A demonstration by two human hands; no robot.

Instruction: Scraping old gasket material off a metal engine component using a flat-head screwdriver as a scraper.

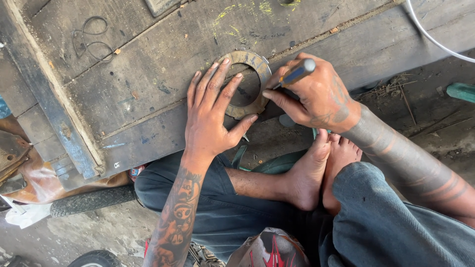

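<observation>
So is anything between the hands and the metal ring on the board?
Nothing visible. The left hand lies flat on the metal ring, and the right hand sets a blue-handled tool against its edge on the wooden board.

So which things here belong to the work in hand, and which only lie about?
In use:
- left hand, flat on the metal ring
- right hand, holding a blue-handled tool
- wooden board under the ring

Lying about:
- wire loops
- white cable
- tyre

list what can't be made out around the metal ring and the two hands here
Head view only:
- Tool tip: hidden behind the right hand.
- Metal ring near-left arc: covered by the left hand.
- White cable: cut off by the top and right edges.
</observation>
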